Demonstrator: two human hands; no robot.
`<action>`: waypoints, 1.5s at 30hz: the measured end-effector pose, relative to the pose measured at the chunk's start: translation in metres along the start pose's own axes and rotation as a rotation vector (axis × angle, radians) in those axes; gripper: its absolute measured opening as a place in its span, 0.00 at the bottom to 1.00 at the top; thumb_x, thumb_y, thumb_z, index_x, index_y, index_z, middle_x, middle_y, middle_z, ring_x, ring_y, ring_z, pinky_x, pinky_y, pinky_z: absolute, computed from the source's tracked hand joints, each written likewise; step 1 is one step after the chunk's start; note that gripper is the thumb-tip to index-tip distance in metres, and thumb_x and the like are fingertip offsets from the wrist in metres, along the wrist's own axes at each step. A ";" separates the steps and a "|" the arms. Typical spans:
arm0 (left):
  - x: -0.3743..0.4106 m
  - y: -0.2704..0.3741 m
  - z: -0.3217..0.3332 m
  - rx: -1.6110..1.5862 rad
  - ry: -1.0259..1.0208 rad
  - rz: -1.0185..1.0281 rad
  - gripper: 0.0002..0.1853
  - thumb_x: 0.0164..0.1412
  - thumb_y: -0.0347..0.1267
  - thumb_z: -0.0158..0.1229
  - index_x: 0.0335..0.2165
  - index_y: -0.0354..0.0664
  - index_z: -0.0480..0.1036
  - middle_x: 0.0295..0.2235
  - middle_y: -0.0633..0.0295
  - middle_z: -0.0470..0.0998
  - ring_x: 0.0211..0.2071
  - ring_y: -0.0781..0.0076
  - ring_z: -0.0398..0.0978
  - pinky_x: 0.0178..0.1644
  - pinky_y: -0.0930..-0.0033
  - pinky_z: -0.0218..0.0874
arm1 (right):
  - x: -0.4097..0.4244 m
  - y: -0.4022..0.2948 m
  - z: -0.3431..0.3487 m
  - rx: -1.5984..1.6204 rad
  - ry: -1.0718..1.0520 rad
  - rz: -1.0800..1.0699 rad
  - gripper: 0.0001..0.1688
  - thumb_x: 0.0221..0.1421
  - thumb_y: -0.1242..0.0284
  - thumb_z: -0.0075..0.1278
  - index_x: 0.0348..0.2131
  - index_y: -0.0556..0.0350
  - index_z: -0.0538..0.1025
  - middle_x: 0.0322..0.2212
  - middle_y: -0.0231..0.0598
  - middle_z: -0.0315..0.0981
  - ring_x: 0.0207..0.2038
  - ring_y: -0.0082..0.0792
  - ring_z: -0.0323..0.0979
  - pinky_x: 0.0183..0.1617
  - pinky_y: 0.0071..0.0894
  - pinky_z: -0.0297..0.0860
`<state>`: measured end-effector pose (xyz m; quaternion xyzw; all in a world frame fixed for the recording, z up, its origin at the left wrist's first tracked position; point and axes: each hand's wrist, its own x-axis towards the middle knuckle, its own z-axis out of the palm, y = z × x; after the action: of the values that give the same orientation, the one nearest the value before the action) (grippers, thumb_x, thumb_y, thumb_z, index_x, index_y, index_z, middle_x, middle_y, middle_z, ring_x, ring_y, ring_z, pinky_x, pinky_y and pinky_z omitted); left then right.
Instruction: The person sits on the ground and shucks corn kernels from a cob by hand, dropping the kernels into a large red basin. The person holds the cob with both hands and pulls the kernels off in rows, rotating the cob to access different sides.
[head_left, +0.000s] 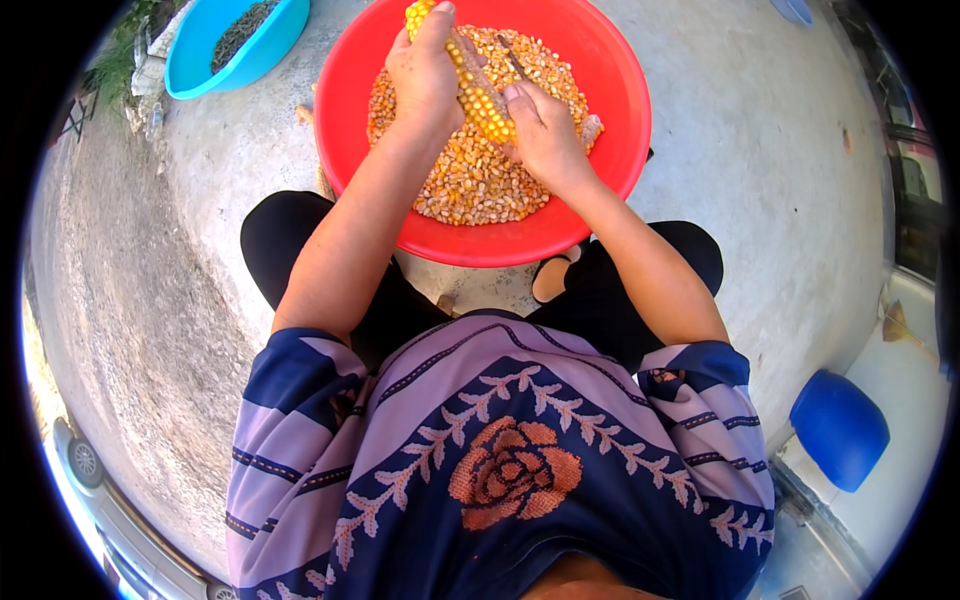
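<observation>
A long ear of corn (480, 101) lies slantwise over the red plastic basin (480, 244). Yellow kernels still cover part of it, and a strip along its side is bare cob. My left hand (424, 79) grips its upper end, thumb on top. My right hand (551, 139) is closed around the lower end, with the thumb against the bare strip. A thin dark rod (514, 56) reaches from beside my right fingers over the kernels; whether I hold it is unclear. Loose corn kernels (480, 187) fill the basin's bottom. A pale cob piece (591, 129) shows beyond my right hand.
On the concrete floor (750, 135), a turquoise basin (289, 34) with dark contents (240, 34) stands at upper left. A blue plastic container (840, 431) is at right, near a wall. Cobs (324, 180) lie left of the red basin. A car (135, 525) is at lower left.
</observation>
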<state>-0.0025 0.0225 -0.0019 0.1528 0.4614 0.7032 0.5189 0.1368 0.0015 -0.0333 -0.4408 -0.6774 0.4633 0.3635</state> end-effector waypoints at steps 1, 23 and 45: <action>0.000 0.001 0.001 -0.003 -0.003 -0.005 0.13 0.54 0.38 0.54 0.31 0.40 0.65 0.21 0.57 0.69 0.20 0.67 0.70 0.22 0.68 0.63 | 0.000 0.000 0.000 0.063 -0.010 0.023 0.18 0.60 0.62 0.40 0.27 0.61 0.67 0.14 0.39 0.62 0.17 0.31 0.63 0.23 0.33 0.60; 0.012 -0.007 -0.008 -0.025 0.070 -0.046 0.14 0.56 0.40 0.54 0.31 0.39 0.66 0.22 0.58 0.69 0.22 0.67 0.70 0.26 0.67 0.64 | -0.004 0.000 0.001 -0.063 0.012 0.060 0.16 0.62 0.63 0.38 0.32 0.59 0.69 0.18 0.30 0.60 0.19 0.18 0.62 0.25 0.21 0.67; 0.019 -0.011 -0.013 -0.178 0.037 -0.132 0.15 0.58 0.42 0.49 0.33 0.42 0.61 0.25 0.60 0.65 0.26 0.67 0.66 0.31 0.64 0.63 | -0.006 -0.018 -0.005 -0.254 0.123 -0.250 0.11 0.59 0.68 0.42 0.33 0.58 0.70 0.15 0.37 0.66 0.18 0.33 0.67 0.22 0.30 0.63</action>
<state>-0.0128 0.0329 -0.0229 0.0624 0.4158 0.7083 0.5670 0.1392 -0.0062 -0.0150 -0.4229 -0.7565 0.2976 0.4004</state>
